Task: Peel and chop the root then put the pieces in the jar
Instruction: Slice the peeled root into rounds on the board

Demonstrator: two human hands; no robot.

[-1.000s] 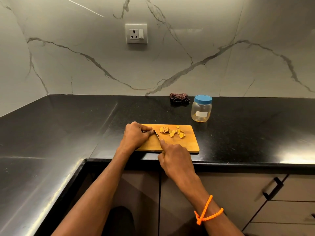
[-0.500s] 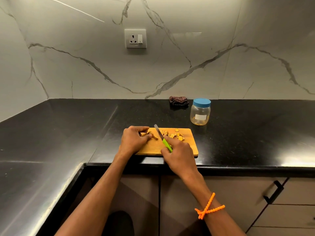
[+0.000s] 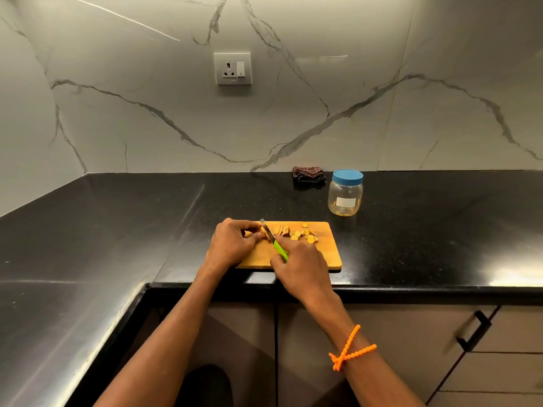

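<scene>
Chopping root on a board (image 3: pixel 329 254) at the counter's (image 3: pixel 411 245) near edge.
Far right stands the lidded jar (image 3: pixel 345 193), a cloth (image 3: pixel 308 173) to its left. The left hand (image 3: pixel 232 243) pinches the root (image 3: pixel 266 235) on the board; the right hand (image 3: pixel 299 267) grips the knife (image 3: pixel 273 240), blade against the root. Slices (image 3: pixel 299 234) lie just right of the blade.

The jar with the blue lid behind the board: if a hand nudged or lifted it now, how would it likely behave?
The jar looks like clear plastic and nearly empty, so it is probably light and would slide on the glossy black counter rather than resist. It is squat and wide-based, so tipping seems unlikely. Its blue lid is on, so one hand could probably lift it.
</scene>
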